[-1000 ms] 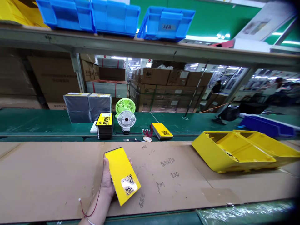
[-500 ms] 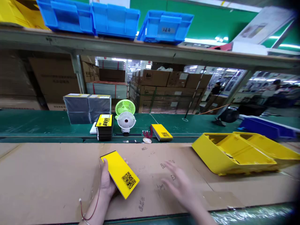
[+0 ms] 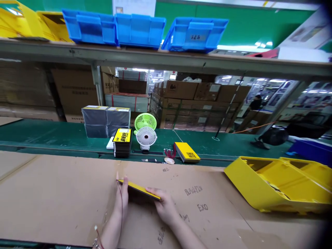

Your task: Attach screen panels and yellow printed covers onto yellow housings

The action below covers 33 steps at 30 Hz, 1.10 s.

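Observation:
A flat yellow panel (image 3: 140, 188) with a dark underside is held between both hands above the cardboard sheet, tilted so that its near side shows dark. My left hand (image 3: 121, 195) grips its left end, thumb on top. At the right end, my right hand (image 3: 164, 205) pinches the edge between thumb and fingers. A thin dark red wire (image 3: 121, 214) runs from the panel's left end down along my left forearm, and a small white connector (image 3: 95, 228) shows near the wrist. The QR code seen on the panel before is out of sight.
Yellow bins (image 3: 275, 186) stand at right. Behind the cardboard (image 3: 64, 193) are a stack of yellow-topped pieces (image 3: 122, 145), a white fan (image 3: 146, 137), a green fan (image 3: 142, 118) and a yellow QR-coded stack (image 3: 187, 152). Blue bins (image 3: 140, 31) line the shelf above.
My right hand has moved left and taken hold of the panel's right end. The panel has tipped from face-up to nearly edge-on. The camera view has shifted a little.

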{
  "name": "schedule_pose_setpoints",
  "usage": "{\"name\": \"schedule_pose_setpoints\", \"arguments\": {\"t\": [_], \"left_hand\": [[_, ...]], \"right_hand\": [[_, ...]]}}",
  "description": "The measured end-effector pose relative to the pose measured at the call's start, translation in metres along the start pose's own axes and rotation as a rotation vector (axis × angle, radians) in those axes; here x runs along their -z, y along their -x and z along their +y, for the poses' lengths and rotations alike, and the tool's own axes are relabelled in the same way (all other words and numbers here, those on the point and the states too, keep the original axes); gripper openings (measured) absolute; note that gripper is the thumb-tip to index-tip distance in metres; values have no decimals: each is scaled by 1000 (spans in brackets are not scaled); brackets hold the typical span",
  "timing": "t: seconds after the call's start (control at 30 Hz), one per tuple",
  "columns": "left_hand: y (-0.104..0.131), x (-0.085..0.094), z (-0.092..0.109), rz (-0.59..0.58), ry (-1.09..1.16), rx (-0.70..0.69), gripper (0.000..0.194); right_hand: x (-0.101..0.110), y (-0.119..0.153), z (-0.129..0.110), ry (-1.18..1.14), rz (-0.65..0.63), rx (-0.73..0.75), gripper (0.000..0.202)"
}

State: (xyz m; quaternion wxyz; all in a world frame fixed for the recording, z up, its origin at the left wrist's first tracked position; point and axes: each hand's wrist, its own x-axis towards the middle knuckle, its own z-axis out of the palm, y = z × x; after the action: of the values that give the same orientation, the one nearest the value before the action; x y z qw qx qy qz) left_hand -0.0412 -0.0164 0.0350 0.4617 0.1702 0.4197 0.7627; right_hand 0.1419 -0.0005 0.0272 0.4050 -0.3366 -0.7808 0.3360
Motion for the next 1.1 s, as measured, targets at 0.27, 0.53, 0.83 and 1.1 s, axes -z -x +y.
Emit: {"name": "schedule_pose_setpoints", "arguments": {"t": [0.27,0.53,0.83,1.1], "left_hand": [[-3,6,3,-76,-403,-171,41],[-11,9,-5,-112,-212,2,54],[-17,12,-8,-70,-210,42,52],[-22,20,-18,-54,-266,26,48]], "right_hand": [[8,-7,6,-198,136,-243,18],[15,-8,13,-199,176,-305,22],[15,-9,17,-189,159,-323,21],[15,-8,18,-187,156,-315,23]]}}
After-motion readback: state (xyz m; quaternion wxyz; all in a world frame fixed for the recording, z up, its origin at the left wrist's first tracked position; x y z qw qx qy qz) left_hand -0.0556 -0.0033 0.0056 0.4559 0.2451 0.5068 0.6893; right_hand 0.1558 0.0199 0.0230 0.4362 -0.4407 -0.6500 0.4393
